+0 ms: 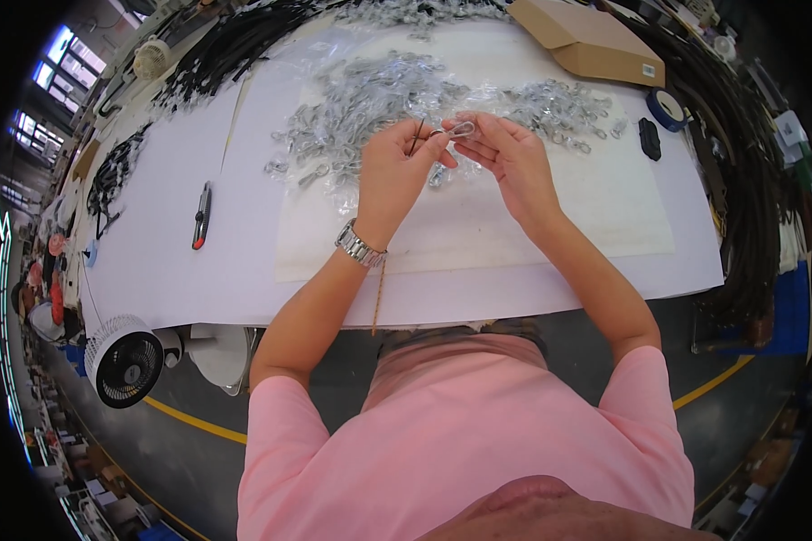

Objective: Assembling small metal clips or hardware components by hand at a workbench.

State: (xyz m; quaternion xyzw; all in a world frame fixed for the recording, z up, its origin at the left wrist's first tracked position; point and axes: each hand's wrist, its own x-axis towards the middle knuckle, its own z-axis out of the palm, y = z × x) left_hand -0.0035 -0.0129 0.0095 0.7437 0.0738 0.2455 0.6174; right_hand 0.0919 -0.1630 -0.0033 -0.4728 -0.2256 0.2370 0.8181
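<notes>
Both of my hands meet over the middle of the table, in front of a heap of metal hooks [370, 95]. Between the fingertips of my right hand [514, 162] is a small silvery metal hook with a loop-shaped end [462, 130]. My left hand [395, 167] is closed, its thumb and forefinger pinching at the hook's near end. A thin dark strip [419, 133] sticks up from the left fingers; its kind and whether it joins the hook cannot be made out. A metal-banded watch [359, 245] is on my left wrist.
A box cutter [202, 216] lies on the white table at left. Black straps [230, 45] are piled at the far left. A cardboard box [595, 41], blue tape roll [667, 109] and small black object [650, 140] sit at right. A fan [128, 361] stands by the near left edge.
</notes>
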